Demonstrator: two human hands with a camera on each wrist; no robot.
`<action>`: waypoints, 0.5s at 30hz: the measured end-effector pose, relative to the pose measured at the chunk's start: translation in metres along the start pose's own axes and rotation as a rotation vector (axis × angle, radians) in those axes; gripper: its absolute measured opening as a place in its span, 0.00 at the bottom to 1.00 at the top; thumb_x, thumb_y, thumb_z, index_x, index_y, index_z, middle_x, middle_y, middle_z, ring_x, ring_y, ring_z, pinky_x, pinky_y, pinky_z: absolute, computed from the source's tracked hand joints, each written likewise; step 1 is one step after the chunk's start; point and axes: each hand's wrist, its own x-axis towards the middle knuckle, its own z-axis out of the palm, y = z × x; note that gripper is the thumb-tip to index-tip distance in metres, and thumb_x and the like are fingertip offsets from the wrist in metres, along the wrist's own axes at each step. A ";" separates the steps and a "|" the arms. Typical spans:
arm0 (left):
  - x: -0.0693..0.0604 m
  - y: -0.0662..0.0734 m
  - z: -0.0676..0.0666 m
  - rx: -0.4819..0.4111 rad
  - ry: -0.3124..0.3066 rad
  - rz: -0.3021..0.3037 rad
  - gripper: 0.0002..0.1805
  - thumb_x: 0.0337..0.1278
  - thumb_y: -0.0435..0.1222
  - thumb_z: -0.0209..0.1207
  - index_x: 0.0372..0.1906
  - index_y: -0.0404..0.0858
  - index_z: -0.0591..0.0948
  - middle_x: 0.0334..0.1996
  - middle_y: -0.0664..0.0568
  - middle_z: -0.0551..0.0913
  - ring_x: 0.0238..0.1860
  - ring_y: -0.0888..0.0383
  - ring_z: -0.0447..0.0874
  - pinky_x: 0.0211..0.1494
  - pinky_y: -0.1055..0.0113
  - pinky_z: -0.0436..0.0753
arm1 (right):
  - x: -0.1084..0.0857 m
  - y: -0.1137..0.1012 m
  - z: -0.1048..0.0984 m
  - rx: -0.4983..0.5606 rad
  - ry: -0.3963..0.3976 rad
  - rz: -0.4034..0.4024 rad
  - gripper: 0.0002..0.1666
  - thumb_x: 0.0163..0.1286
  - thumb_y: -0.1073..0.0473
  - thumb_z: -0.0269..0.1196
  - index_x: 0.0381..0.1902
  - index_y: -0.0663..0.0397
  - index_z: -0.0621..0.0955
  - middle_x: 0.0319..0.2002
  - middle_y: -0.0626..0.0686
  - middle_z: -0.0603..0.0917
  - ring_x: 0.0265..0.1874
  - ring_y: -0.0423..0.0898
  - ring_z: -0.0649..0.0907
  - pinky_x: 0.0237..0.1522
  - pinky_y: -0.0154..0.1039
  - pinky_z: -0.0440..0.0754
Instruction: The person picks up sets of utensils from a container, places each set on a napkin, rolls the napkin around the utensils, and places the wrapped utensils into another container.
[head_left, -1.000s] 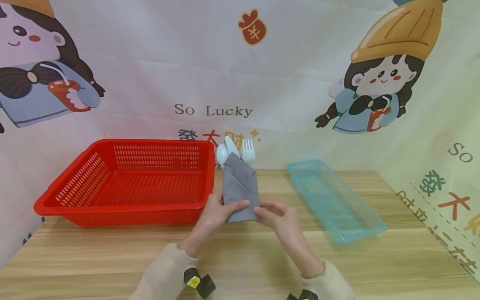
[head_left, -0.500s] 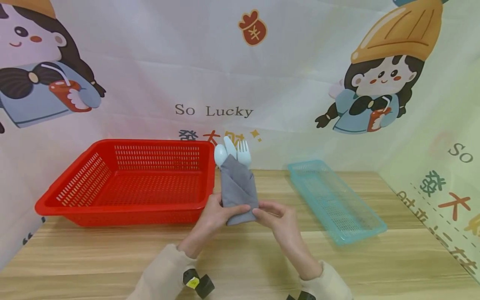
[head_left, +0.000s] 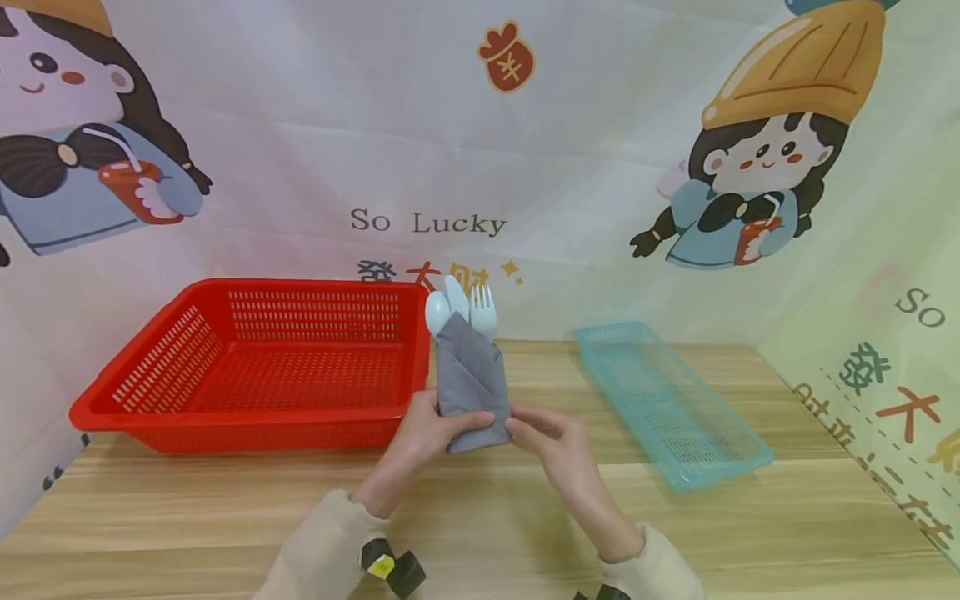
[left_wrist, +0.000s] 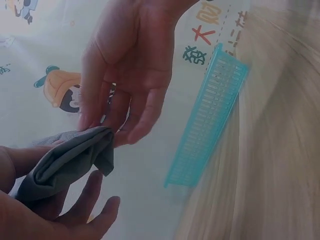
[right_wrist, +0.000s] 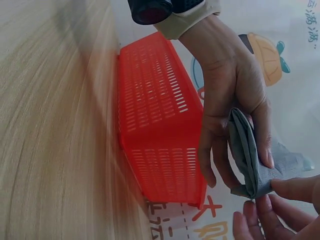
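Observation:
Between both hands, above the table, a folded grey napkin [head_left: 471,379] is held upright with a slight lean to the left. From its top stick out a pale spoon [head_left: 438,312], a knife [head_left: 456,296] and a fork [head_left: 483,312]; their handles are hidden inside the cloth. My left hand [head_left: 429,429] grips the napkin's lower left side, thumb across the front. My right hand [head_left: 557,437] pinches the lower right edge between thumb and fingers. In the left wrist view the napkin's folded bottom end [left_wrist: 70,162] shows its layers.
A large red plastic basket [head_left: 247,421] stands on the wooden table [head_left: 225,517] at the left, close to my left hand. To the right lies a shallow blue-green plastic basket [head_left: 675,408], set at an angle. A printed cloth [head_left: 570,167] hangs behind and at the sides.
The napkin with its cutlery has shifted a little left and down and tilted slightly left. Both hands keep their hold and move with it.

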 end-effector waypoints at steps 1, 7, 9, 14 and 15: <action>0.000 0.000 0.000 0.003 -0.003 -0.002 0.19 0.42 0.38 0.66 0.42 0.34 0.78 0.35 0.49 0.82 0.32 0.59 0.75 0.37 0.69 0.73 | 0.000 0.000 0.000 -0.017 0.012 0.006 0.14 0.58 0.68 0.60 0.41 0.71 0.78 0.40 0.64 0.81 0.36 0.50 0.83 0.43 0.39 0.78; 0.001 -0.002 -0.001 -0.006 -0.012 -0.004 0.18 0.42 0.37 0.66 0.41 0.34 0.78 0.33 0.49 0.82 0.32 0.59 0.75 0.37 0.69 0.73 | 0.000 0.003 -0.001 -0.051 0.036 0.029 0.12 0.56 0.65 0.62 0.37 0.69 0.79 0.35 0.61 0.83 0.33 0.49 0.84 0.43 0.41 0.78; 0.001 -0.003 -0.001 -0.004 -0.010 -0.009 0.18 0.42 0.37 0.66 0.41 0.34 0.79 0.33 0.49 0.82 0.32 0.59 0.75 0.37 0.69 0.73 | 0.000 0.003 -0.002 -0.042 0.032 0.035 0.12 0.56 0.65 0.62 0.37 0.69 0.79 0.35 0.61 0.83 0.33 0.49 0.84 0.43 0.41 0.78; 0.001 -0.004 -0.001 -0.010 -0.019 -0.008 0.19 0.41 0.37 0.66 0.42 0.34 0.79 0.34 0.49 0.82 0.32 0.59 0.75 0.37 0.69 0.73 | 0.000 0.004 -0.003 -0.031 0.026 0.052 0.11 0.55 0.65 0.63 0.36 0.67 0.80 0.34 0.59 0.83 0.32 0.47 0.84 0.42 0.40 0.78; 0.001 -0.004 -0.001 -0.015 -0.025 -0.006 0.19 0.42 0.37 0.66 0.42 0.34 0.79 0.34 0.49 0.82 0.32 0.59 0.76 0.38 0.69 0.73 | 0.000 0.005 -0.003 -0.032 0.026 0.050 0.11 0.55 0.65 0.63 0.36 0.67 0.80 0.34 0.59 0.83 0.32 0.47 0.84 0.42 0.40 0.78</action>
